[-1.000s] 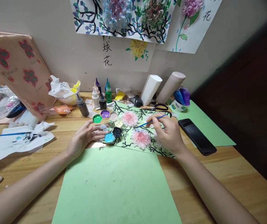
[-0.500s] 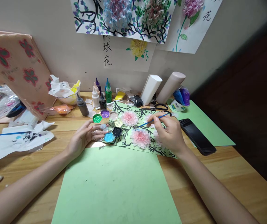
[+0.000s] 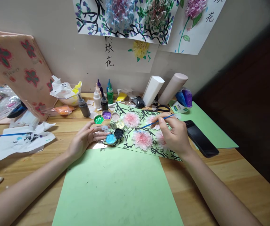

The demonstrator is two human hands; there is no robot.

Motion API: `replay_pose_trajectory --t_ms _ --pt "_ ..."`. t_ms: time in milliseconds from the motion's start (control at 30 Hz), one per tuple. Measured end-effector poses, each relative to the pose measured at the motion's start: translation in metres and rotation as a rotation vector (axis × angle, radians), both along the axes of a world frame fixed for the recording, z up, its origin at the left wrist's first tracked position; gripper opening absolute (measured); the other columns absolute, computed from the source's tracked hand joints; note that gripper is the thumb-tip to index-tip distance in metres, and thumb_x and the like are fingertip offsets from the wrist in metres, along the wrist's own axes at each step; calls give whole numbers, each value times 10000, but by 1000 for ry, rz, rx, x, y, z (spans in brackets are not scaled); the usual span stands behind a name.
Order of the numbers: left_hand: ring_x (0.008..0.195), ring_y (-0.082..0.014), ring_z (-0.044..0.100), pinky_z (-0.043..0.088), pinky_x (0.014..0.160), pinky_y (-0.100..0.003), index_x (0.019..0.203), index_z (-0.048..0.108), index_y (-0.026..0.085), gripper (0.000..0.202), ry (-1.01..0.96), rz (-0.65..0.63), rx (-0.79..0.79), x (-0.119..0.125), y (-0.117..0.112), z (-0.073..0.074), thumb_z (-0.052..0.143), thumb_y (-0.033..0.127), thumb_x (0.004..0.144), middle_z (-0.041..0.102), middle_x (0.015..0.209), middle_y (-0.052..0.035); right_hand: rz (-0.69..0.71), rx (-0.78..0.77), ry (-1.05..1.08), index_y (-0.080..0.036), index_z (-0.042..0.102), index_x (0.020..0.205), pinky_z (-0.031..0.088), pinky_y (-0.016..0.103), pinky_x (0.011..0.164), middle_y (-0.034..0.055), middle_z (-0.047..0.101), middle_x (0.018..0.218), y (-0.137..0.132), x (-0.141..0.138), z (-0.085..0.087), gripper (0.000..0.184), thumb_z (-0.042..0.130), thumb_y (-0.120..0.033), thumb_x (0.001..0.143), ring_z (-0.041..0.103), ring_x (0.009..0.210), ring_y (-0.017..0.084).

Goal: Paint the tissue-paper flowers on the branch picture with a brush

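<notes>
My left hand (image 3: 84,138) is closed on the left edge of a flower-shaped paint palette (image 3: 115,117), its fingers partly hidden among the wells. Green, purple, light blue, black and pale yellow paints fill several wells. The palette overlaps the left end of a green sheet (image 3: 128,140) painted with black branches. Pink paper flowers (image 3: 142,140) are on that sheet. In a pen-like grip, my right hand (image 3: 176,133) holds a thin blue paintbrush (image 3: 153,123). The brush tip points left, at the branches between the flowers; whether it touches the sheet I cannot tell.
A large green sheet (image 3: 118,185) lies in front. Paint bottles (image 3: 110,94), scissors (image 3: 163,108) and two standing tubes (image 3: 153,91) line the back. A black phone (image 3: 202,138) lies right; a stained tissue (image 3: 38,138) with another brush lies left. Paper artwork (image 3: 125,29) hangs on the wall.
My right hand has shifted slightly right with the paintbrush, showing more of the pink flowers beside it. My left hand and the palette stay in place.
</notes>
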State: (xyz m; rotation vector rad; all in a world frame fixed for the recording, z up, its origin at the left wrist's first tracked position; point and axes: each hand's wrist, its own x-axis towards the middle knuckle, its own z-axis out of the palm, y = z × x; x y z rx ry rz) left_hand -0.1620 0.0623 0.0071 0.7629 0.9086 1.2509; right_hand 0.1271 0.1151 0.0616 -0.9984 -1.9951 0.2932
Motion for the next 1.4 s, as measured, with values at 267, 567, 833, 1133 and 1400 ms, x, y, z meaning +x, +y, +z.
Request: replay_pose_trajectory --t_ms 267,567,833,1133,1400 --pt "930 -255 680 551 788 -332 1004 454 194 185 -7 0 -8 0 0 1 538 238 845 686 995 -65 34 -47 -23 -191 611 746 468 295 693 28 658 774 1 -3 -4 238 432 -216 901 615 749 160" --pt "949 -261 673 544 797 -340 1003 459 188 175 -2 -4 -5 -1 -1 1 530 243 853 683 1006 -76 33 -57 -18 -190 614 748 469 295 689 25 661 772 -1 -2 -3 246 426 -215 903 618 743 157" --pt "970 -290 663 519 802 -377 1057 456 199 253 -15 -12 -8 0 -1 -1 553 264 833 680 1032 -90 10 -62 165 -197 633 781 474 312 714 26 658 783 -9 -3 5 260 419 -247 920 623 752 162" --pt "965 -283 661 495 820 -399 1082 449 187 259 -22 -43 34 -1 -2 -2 537 256 848 667 1070 -115 341 -156 -8 -230 622 991 480 311 770 32 669 931 -38 -27 -3 213 439 -166 902 607 893 168" --pt "961 -288 663 490 830 -399 1052 464 179 246 -4 -42 23 0 -2 -2 548 270 839 669 1052 -107 334 -72 36 -223 611 968 464 305 752 25 670 894 -38 -26 -2 204 446 -133 889 603 848 162"
